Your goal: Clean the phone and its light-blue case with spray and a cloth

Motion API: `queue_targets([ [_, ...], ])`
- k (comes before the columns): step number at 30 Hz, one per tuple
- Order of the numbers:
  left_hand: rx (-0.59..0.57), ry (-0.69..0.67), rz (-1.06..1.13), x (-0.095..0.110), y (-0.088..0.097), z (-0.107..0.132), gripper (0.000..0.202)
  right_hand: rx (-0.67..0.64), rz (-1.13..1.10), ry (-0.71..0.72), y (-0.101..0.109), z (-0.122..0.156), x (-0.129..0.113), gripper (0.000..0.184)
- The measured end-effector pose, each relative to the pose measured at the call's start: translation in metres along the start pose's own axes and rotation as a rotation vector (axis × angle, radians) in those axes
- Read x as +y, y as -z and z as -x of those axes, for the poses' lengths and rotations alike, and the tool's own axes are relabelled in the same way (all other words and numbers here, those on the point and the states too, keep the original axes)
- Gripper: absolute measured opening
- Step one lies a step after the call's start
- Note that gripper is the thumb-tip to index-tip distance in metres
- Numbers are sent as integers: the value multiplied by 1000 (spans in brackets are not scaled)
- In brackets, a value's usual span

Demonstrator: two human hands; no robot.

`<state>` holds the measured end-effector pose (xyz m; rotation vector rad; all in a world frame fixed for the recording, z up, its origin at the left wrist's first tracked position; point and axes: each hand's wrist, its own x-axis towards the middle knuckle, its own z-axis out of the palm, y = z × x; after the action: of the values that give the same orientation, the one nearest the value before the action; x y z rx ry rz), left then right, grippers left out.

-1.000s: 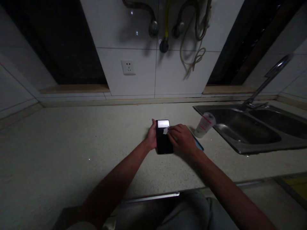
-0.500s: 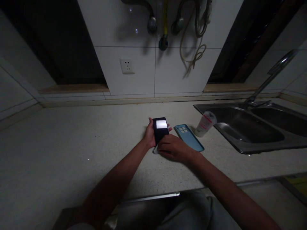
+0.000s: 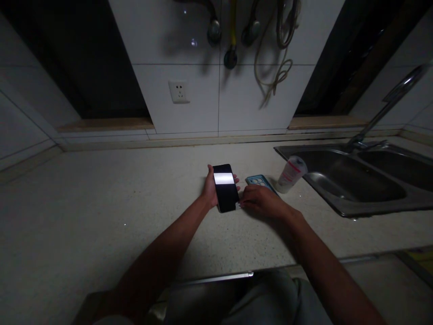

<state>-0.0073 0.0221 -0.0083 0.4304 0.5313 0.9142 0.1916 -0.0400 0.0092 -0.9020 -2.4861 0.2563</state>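
Dim kitchen, pale counter [image 3: 101, 194], sink [image 3: 372, 209] at right. Left hand [image 3: 210, 192] cradles phone [image 3: 226, 196] from beneath, screen up, thumb at its left edge, fingers past the right. Right hand [image 3: 260, 201] pinches white scrap [image 3: 237, 206] at phone's lower right corner, partly hiding blue case [image 3: 260, 178]; cup [image 3: 291, 174] beside case.

Illumination where I stand is dim. The phone [image 3: 228, 197] returns white glare; the sink [image 3: 355, 180] shows softer highlights. Diffuse shadows fall below the pipes [image 3: 214, 31]. Wide-angle distortion stretches the margins; fine detail is soft.
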Motion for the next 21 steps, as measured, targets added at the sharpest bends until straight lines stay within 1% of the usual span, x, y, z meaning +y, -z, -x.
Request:
queue_targets([
  [3,6,-32,-52,-3,-1,0,86,33,37,17,-6,-5,-6,13],
  [6,6,-47,-94,-5,-2,-1,91,73,62,62,-18,-13,-15,12],
  [9,47,-77,-109,-5,-3,-1,90,107,109,43,-31,-21,-23,11],
  [12,86,-83,-127,-4,-6,1,91,132,168,-34,-38,-25,-24,10],
  [15,76,-41,-105,-4,-9,2,94,215,238,-186,-36,-24,-18,10],
  [17,66,-13,-78,-3,-9,3,95,262,245,-241,-33,-21,-14,9],
  [18,63,-10,-66,-3,-8,3,95,262,224,-229,-32,-20,-12,9],
  [19,60,-11,-56,-4,-7,3,94,241,189,-186,-31,-19,-11,10],
  [21,60,-25,-41,-4,-5,2,91,164,92,-53,-30,-18,-10,11],
])
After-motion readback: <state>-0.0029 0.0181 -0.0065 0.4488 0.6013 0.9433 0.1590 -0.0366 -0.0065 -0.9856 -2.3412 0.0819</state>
